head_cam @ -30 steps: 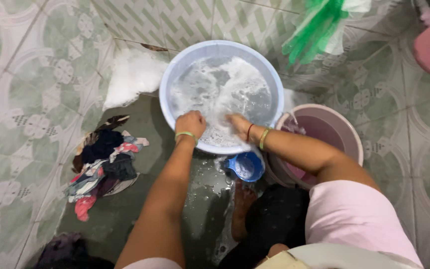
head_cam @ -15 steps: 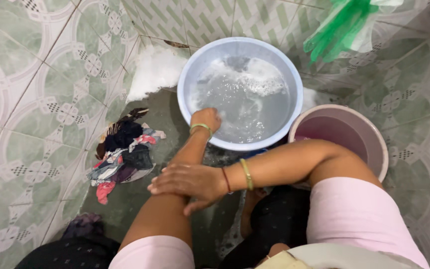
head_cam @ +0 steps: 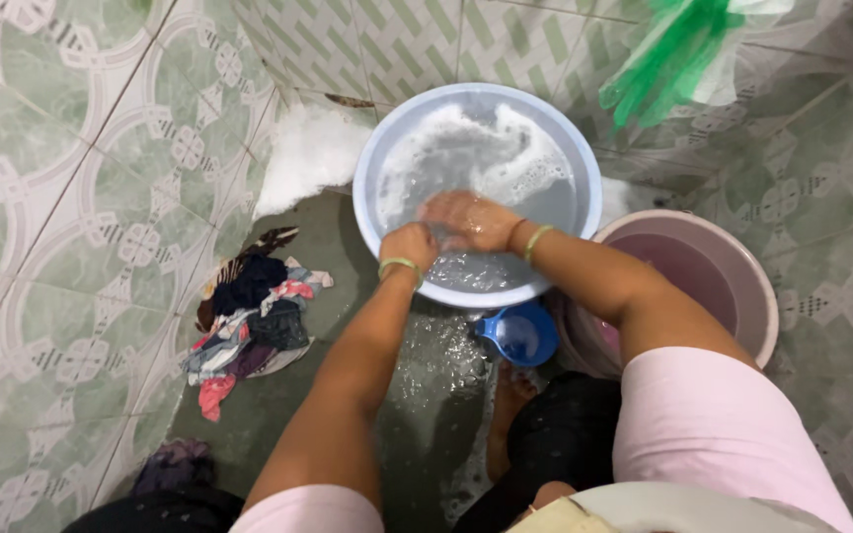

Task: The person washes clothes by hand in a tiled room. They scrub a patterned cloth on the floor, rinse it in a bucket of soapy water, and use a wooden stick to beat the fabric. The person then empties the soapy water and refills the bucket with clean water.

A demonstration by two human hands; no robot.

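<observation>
A light blue round basin [head_cam: 587,188] of soapy water stands on the wet floor against the tiled wall. My left hand [head_cam: 409,245] is curled into a fist just inside the basin's near edge; what its fingers touch is hidden. My right hand [head_cam: 466,219] lies flat with fingers apart on the water right beside it, holding nothing I can see. Both wrists carry thin bangles. White foam floats across the far half of the basin.
A heap of mixed coloured clothes [head_cam: 249,316] lies on the floor to the left. A small blue scoop [head_cam: 520,334] sits below the basin, a pink bucket [head_cam: 757,296] at right. Foam [head_cam: 313,153] is piled by the wall; a green plastic bag [head_cam: 673,59] hangs above.
My right hand left my left forearm and returned to the water beside my left hand. The foam in the basin has shifted. My left hand stayed at the near edge.
</observation>
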